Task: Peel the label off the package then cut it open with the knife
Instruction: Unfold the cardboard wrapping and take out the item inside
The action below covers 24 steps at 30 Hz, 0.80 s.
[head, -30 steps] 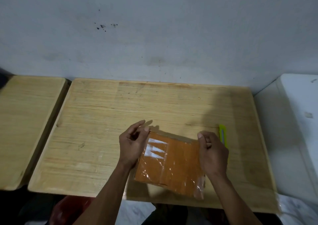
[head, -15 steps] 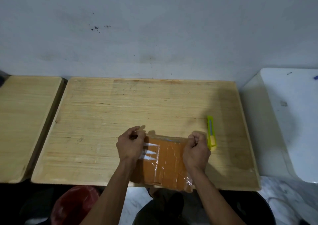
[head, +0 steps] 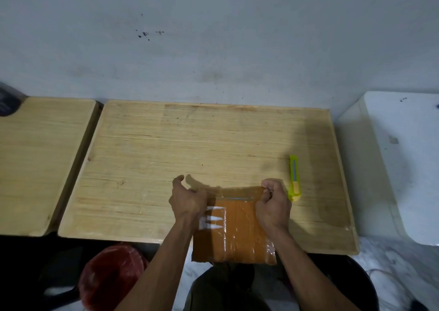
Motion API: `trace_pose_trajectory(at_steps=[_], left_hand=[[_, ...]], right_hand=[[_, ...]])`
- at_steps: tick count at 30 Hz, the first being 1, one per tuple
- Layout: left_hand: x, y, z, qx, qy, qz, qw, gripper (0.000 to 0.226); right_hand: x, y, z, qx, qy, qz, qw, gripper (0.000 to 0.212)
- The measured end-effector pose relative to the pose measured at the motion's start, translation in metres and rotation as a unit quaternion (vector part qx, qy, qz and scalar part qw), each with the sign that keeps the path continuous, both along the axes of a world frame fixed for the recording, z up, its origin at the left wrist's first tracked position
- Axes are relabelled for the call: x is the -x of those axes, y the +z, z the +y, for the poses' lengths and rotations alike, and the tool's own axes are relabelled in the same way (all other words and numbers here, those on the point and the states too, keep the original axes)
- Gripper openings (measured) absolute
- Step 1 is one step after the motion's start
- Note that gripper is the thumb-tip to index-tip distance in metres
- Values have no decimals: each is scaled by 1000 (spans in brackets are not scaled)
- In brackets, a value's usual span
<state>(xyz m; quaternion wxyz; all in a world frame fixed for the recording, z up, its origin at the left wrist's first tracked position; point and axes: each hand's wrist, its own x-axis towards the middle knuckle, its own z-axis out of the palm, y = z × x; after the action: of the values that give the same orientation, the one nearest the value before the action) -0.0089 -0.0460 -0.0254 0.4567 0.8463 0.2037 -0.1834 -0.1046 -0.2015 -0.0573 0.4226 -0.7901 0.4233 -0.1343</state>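
Note:
An orange package wrapped in clear plastic lies at the near edge of the wooden table, its lower end hanging past the edge. White label remnants show on its left side. My left hand grips the package's upper left corner. My right hand is fisted on the upper right corner, pinching the clear flap. A yellow-green utility knife lies on the table just right of my right hand, untouched.
A second wooden table adjoins on the left. A white appliance stands to the right. A red bucket sits on the floor below the table's near edge. A wall runs behind the tables.
The package has been pulled toward me and now overhangs the table edge. Both hands closed tighter on its top corners. The view shifted, bringing the knife fully into sight.

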Motion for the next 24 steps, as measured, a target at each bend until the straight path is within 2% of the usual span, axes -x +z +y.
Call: trace_pose_trajectory(at_steps=[5, 11, 15, 18, 21, 24], left_hand=[[16, -14, 5, 17, 4, -24, 1000, 55], [22, -24, -4, 4, -86, -107, 991, 56], [31, -42, -10, -47, -182, -161, 969, 44], [40, -54, -8, -111, -261, -201, 938, 39], [50, -67, -3, -140, -314, -252, 905, 45], [54, -74, -4, -171, -339, -256, 889, 54]], right_hand=[[6, -1, -3, -9, 32, 2, 999, 24], [10, -3, 2, 14, 91, 21, 996, 34], [11, -7, 9, 81, 113, 39, 989, 35], [20, -19, 12, 112, 164, 86, 976, 44], [28, -36, 14, 172, 213, 80, 958, 54], [31, -42, 10, 186, 227, 80, 953, 51]])
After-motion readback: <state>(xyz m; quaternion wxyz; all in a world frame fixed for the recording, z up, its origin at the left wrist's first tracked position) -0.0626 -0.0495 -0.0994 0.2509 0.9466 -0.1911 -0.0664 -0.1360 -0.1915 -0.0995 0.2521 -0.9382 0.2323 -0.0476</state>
